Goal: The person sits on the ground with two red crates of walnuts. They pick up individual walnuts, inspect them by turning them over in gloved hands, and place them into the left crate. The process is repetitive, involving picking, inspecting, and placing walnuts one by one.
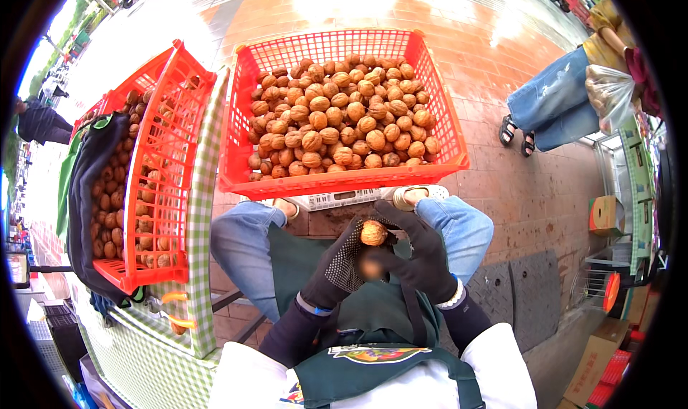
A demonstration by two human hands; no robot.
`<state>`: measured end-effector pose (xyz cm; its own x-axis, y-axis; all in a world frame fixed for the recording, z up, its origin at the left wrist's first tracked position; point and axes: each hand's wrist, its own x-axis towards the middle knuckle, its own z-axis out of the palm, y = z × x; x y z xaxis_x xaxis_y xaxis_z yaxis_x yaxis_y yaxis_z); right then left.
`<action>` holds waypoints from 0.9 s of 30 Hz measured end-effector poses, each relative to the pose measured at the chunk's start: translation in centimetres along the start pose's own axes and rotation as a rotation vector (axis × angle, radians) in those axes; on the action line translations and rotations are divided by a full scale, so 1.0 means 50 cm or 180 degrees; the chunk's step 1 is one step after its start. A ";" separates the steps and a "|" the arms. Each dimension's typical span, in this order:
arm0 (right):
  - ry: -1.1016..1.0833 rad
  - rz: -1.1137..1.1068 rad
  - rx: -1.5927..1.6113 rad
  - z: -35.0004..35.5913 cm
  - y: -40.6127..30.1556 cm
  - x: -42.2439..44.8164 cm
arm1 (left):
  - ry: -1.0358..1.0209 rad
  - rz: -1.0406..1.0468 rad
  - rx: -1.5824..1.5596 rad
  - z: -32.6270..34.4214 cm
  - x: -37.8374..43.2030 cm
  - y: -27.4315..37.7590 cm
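Observation:
A walnut in its shell (374, 233) sits between my two gloved hands, above the dark green apron on my lap. My left hand (344, 256), in a dark glove with light grip dots, holds the nut from its left side. Curled around from the other side is my right hand (416, 250), also gloved, its fingers close to the nut. A blurred brownish patch lies between the hands; what it is cannot be told. Beyond my knees, a red plastic crate (344, 182) holds a heap of walnuts (333, 116).
At left, another red crate (156, 194) with walnuts stands on a table with a green checked cloth (200, 237), near orange-handled pliers or shears (180, 322). A white device (344, 198) is beneath the middle crate. A person (559, 97) with a plastic bag stands at right.

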<state>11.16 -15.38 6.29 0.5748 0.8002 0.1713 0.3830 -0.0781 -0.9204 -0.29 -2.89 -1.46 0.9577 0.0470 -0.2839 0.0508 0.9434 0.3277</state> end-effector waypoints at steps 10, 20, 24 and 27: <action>0.0296 0.0707 0.1223 0.012 0.005 -0.002 | 0.0003 0.2081 0.4359 0.015 -0.016 0.004; 0.0365 0.1128 0.2569 -0.016 0.055 -0.015 | 0.0324 0.0897 0.2719 -0.042 -0.005 -0.002; 0.0087 0.0123 0.0932 -0.017 0.052 -0.021 | 0.0791 0.1071 0.2416 0.079 -0.006 0.038; 0.0034 0.0157 0.1337 -0.003 0.058 -0.025 | 0.0429 0.1418 0.3037 0.100 -0.002 0.048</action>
<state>11.64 -16.69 3.48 0.5934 0.7951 0.1252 0.0282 0.1349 -0.9905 1.17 -2.27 3.87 0.9083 0.4163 -0.0422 -0.0399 0.1867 0.9816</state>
